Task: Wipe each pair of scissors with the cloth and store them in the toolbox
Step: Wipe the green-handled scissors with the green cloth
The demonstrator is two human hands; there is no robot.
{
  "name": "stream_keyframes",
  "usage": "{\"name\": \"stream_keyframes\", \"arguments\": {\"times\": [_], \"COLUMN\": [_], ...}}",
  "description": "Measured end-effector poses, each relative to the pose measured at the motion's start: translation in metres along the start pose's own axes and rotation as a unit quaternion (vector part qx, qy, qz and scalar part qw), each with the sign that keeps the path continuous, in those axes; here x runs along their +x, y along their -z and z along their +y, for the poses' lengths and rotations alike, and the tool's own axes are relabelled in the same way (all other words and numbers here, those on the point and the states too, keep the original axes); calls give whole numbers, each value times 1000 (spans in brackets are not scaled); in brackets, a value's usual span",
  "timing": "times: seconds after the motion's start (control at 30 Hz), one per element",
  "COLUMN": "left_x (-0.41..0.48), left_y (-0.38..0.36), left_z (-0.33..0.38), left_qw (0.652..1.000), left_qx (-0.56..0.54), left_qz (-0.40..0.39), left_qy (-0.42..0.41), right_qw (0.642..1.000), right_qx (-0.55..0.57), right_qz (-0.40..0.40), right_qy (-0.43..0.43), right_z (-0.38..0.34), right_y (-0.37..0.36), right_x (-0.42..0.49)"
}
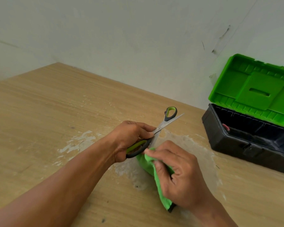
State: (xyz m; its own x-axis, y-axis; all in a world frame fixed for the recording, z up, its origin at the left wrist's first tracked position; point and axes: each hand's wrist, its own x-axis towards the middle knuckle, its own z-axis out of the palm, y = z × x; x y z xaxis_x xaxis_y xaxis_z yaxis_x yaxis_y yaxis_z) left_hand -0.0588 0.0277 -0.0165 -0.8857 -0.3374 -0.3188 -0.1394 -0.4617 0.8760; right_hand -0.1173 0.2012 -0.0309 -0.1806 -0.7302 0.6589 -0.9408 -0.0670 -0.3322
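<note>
The scissors (pixel 162 125), with green-and-black handles, are spread wide open above the middle of the wooden table (pixel 56 112). Your left hand (pixel 131 136) grasps their lower handle, and the other handle points up and away from you. Your right hand (pixel 179 174) clutches the green cloth (pixel 147 164), with its fingertips bunching the cloth around one blade's lower end. To your right, well apart, the black toolbox (pixel 236 136) stands on the table with its green lid (pixel 252 89) raised. Pale scuffed patches mark the wood beneath your hands.

The scissors (pixel 162 125) had silver blades and green-and-black handles. The cloth (pixel 147 166) was bright green, the toolbox (pixel 233 140) black with a green lid (pixel 252 86), the table (pixel 56 104) pale woodgrain.
</note>
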Motion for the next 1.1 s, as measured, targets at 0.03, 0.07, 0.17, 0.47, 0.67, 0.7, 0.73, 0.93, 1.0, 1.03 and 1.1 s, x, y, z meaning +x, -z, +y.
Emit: {"name": "stream_keyframes", "arguments": {"times": [0.03, 0.07, 0.17, 0.47, 0.67, 0.7, 0.73, 0.93, 1.0, 1.03, 1.1], "left_x": [0, -1, -1, -4, -5, -5, -6, -9, -11, -12, -13], "left_y": [-1, -2, 0, -1, -1, 0, 0, -3, -2, -3, -6], "left_z": [0, 1, 1, 2, 3, 3, 3, 4, 4, 4, 3], "left_qw": [1000, 1000, 1000, 999, 999, 999, 999, 1000, 999, 999, 999], "left_qx": [-1, -2, -8, -10, -15, -18, -21, -2, 5, 13, 43], "left_qz": [2, 2, -17, -25, -15, -21, -23, -31, -31, -31, -25], "left_qy": [0, 2, 15, 29, 26, 26, 25, 3, -5, -11, -22], "right_qw": [1000, 999, 1000, 998, 998, 998, 998, 999, 999, 999, 996], "right_qx": [-12, -20, -11, -39, -41, -34, -26, -32, -29, -39, -83], "right_qz": [14, 25, 17, 16, 31, 23, 17, 32, 17, 15, 32], "right_qy": [-9, -16, 3, 36, 28, 39, 47, 10, 19, 16, -4], "right_z": [2, 3, -4, -7, -3, -5, -5, 10, 10, 13, 23], "right_y": [1, 1, -4, -1, -4, -4, -4, -1, 0, 3, 9], "right_x": [2, 3, 1, 0, 5, 2, 0, 4, 2, 3, 6]}}
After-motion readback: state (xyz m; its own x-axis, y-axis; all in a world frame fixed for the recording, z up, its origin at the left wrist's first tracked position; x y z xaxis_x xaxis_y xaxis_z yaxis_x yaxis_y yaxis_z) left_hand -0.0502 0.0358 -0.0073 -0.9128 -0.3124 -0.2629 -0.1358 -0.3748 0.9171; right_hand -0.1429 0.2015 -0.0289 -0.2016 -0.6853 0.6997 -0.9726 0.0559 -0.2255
